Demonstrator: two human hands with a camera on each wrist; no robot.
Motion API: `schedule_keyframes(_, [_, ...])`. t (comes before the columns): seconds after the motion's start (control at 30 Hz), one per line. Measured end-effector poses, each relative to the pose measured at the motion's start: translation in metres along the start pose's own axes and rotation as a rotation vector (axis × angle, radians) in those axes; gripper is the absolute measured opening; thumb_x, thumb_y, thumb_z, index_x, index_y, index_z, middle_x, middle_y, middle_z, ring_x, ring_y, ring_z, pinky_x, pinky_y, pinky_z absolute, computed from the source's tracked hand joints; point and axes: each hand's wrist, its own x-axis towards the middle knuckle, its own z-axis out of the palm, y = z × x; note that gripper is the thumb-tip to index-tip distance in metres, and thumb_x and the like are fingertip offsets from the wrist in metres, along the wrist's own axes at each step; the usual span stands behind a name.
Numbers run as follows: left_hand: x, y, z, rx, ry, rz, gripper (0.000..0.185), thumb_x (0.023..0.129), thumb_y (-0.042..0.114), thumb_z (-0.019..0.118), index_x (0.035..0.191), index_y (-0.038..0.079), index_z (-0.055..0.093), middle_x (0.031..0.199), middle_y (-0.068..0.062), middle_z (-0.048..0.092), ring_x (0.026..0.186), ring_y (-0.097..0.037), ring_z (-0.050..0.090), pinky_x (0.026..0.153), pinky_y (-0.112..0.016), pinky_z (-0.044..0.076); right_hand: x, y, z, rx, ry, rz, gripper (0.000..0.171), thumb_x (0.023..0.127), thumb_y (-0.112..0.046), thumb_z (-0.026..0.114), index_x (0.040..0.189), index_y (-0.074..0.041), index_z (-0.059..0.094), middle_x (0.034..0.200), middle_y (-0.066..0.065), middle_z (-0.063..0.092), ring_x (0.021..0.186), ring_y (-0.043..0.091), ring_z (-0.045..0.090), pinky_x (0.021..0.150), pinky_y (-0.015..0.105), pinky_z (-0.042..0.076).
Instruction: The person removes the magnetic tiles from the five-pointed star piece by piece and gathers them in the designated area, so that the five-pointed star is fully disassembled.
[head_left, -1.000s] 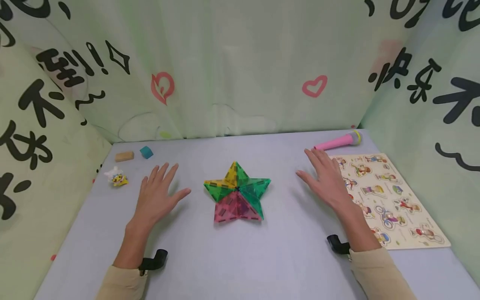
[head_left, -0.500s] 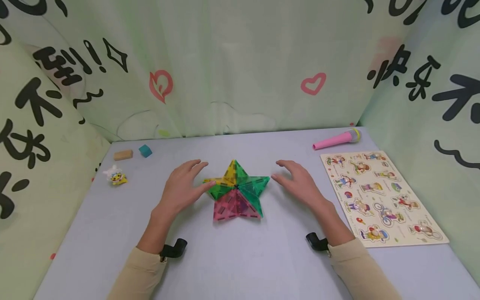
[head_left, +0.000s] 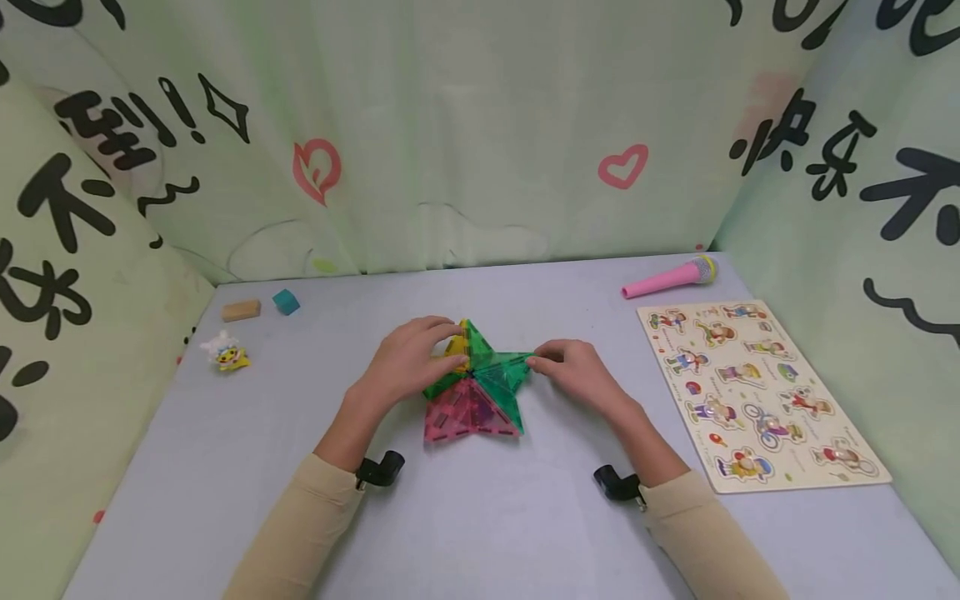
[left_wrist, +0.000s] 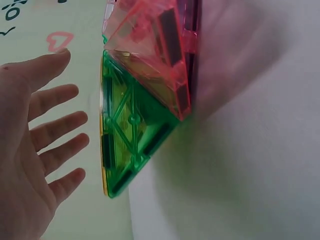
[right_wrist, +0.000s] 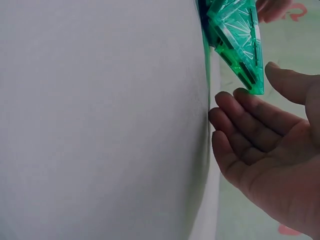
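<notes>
A star built of see-through magnetic tiles [head_left: 498,379], in yellow, green and pink, lies in the middle of the table. My left hand [head_left: 408,358] reaches over its yellow and green left point, thumb and fingers spread. In the left wrist view the fingers [left_wrist: 65,125] are loosely bent beside the green tile [left_wrist: 132,125], with a gap showing. My right hand [head_left: 577,371] is at the star's green right point. The right wrist view has the tip between thumb and forefinger, with the fingertips [right_wrist: 242,94] right at it and the thumb a little apart.
A wooden picture puzzle board [head_left: 757,396] lies on the right, with a pink toy microphone [head_left: 670,277] behind it. At the back left are a wooden block [head_left: 241,311], a blue block [head_left: 286,302] and a small toy figure [head_left: 227,352]. Printed curtains [head_left: 465,167] enclose the table.
Both hands have moved inward from either side of the star to its left and right points. The star stays in its place on the table.
</notes>
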Motion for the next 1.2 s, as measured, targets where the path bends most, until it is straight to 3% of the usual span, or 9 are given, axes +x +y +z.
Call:
schedule_keyframes(0.27, [0.022,0.005,0.006,-0.054,-0.109,0.129,0.037,0.098,0.042,0.061,0.126,0.019,0.068,0.138,-0.001,0.060,0.135,-0.021,0.050,0.113,-0.043,0.040,0.004,0.004,-0.001,0.243,-0.078,0.078,0.031,0.096,-0.028,0.064,0.097,0.000,0.075,0.079,0.009,0.070,0.071,0.017,0.057,0.064,0.028,0.047])
schedule_keyframes(0.43, [0.041,0.010,0.007,-0.021,-0.172,0.245,0.028,0.099,0.033,0.061,0.119,0.016,0.072,0.127,0.000,0.067,0.128,-0.020,0.056,0.111,-0.039,0.042,0.005,0.009,-0.001,0.435,-0.140,0.141,0.034,0.096,-0.026,0.065,0.100,0.007,0.072,0.070,0.003,0.066,0.062,0.012,0.052,0.057,0.025,0.045])
schedule_keyframes(0.53, [0.055,0.014,0.008,-0.028,-0.242,0.275,0.028,0.100,0.028,0.058,0.121,0.015,0.071,0.126,0.000,0.068,0.125,-0.019,0.058,0.109,-0.038,0.043,0.005,0.011,-0.001,0.561,-0.179,0.179,0.035,0.097,-0.025,0.064,0.104,0.009,0.069,0.067,0.001,0.063,0.059,0.010,0.051,0.056,0.022,0.044])
schedule_keyframes(0.67, [0.072,0.019,0.010,-0.065,-0.368,0.274,0.029,0.103,0.024,0.053,0.125,0.016,0.069,0.130,0.001,0.067,0.126,-0.017,0.058,0.109,-0.036,0.043,0.006,0.013,0.001,0.678,-0.220,0.194,0.029,0.098,-0.021,0.063,0.106,0.007,0.067,0.067,0.000,0.063,0.059,0.008,0.054,0.056,0.020,0.045])
schedule_keyframes(0.87, [0.086,0.027,0.013,-0.106,-0.535,0.240,0.032,0.105,0.025,0.048,0.131,0.021,0.066,0.135,0.003,0.064,0.128,-0.015,0.055,0.111,-0.036,0.042,0.008,0.013,0.004,0.732,-0.232,0.188,0.022,0.098,-0.017,0.062,0.106,0.002,0.067,0.070,0.001,0.066,0.059,0.008,0.056,0.056,0.020,0.045])
schedule_keyframes(1.03, [0.095,0.029,0.018,-0.119,-0.586,0.206,0.032,0.105,0.026,0.048,0.130,0.021,0.067,0.134,0.003,0.064,0.125,-0.015,0.055,0.110,-0.036,0.042,0.008,0.013,0.003,0.755,-0.227,0.198,0.019,0.098,-0.016,0.062,0.107,0.000,0.067,0.078,0.002,0.071,0.062,0.008,0.059,0.059,0.020,0.049])
schedule_keyframes(1.2, [0.103,0.028,0.023,-0.119,-0.603,0.205,0.024,0.105,0.026,0.047,0.112,0.022,0.070,0.114,0.004,0.066,0.103,-0.016,0.054,0.094,-0.034,0.044,0.007,0.014,0.002,0.802,-0.230,0.199,0.015,0.098,-0.012,0.062,0.105,0.000,0.066,0.080,0.002,0.071,0.065,0.008,0.062,0.063,0.021,0.052])
